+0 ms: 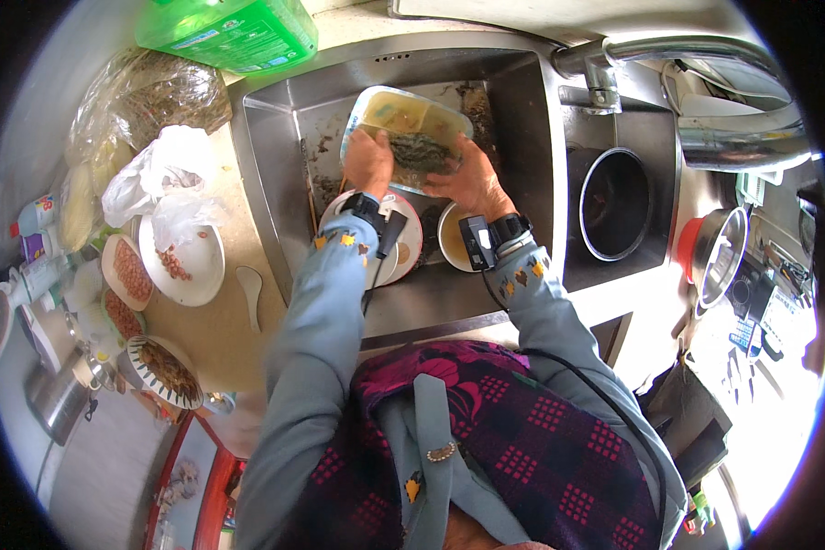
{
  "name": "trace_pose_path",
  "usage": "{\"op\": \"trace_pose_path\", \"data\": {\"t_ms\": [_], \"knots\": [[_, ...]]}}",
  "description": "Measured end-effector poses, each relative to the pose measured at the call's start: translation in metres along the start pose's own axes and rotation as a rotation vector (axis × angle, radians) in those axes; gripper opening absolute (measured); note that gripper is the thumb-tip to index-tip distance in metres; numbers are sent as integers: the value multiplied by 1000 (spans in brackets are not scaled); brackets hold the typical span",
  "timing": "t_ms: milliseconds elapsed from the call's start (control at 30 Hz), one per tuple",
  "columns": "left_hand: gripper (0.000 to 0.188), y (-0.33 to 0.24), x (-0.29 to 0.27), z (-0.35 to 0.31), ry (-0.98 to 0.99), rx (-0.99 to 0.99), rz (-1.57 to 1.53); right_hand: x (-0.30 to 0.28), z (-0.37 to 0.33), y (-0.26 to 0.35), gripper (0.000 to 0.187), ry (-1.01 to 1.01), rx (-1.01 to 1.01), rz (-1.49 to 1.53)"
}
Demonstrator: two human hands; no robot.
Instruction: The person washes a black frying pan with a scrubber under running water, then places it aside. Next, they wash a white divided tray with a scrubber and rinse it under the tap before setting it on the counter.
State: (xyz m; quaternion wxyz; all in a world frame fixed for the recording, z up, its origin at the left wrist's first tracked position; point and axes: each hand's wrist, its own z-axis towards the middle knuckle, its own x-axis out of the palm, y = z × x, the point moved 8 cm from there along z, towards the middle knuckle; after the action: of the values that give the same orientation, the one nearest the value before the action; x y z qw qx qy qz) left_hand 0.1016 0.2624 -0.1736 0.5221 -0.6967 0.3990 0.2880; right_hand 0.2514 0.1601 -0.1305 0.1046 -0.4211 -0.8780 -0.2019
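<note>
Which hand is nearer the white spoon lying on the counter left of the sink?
Left. The left hand grips the near-left rim of the clear container over the sink, closer to the white spoon; the right hand holds the container's right side, farther away.

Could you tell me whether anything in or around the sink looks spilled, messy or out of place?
Dark bits of debris lie scattered over the sink floor near its back wall, behind the clear container that both hands tilt. A white spoon lies loose on the counter.

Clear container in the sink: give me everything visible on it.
The clear container is a rectangular, see-through plastic-looking tub with rounded corners, held tilted over the steel sink. It holds yellowish liquid and dark, leafy-looking matter. The left hand grips its near-left edge; the right hand its near-right side. Bowls sit below.
</note>
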Motion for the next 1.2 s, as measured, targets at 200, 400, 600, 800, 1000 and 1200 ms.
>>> {"op": "trace_pose_path", "data": {"t_ms": [200, 400, 600, 800, 1000, 1200], "knots": [[25, -75, 36, -52, 486, 199, -605, 13, 41, -13, 64, 342, 75, 244], [13, -102, -14, -57, 184, 500, -625, 43, 22, 6, 34, 889, 113, 483], [15, -62, -23, -16, -1, 417, -176, 35, 10, -19, 44, 398, 8, 214], [32, 24, -57, 30, -222, 56, -444, 6, 9, -4, 49, 190, -77, 122], [21, 67, -2, 39, 146, -106, -206, -39, 9, 0, 50, -256, -257, -127], [22, 78, 9, 34, 110, -84, -221, -35, 39, -14, 43, -262, -265, -342]]}}
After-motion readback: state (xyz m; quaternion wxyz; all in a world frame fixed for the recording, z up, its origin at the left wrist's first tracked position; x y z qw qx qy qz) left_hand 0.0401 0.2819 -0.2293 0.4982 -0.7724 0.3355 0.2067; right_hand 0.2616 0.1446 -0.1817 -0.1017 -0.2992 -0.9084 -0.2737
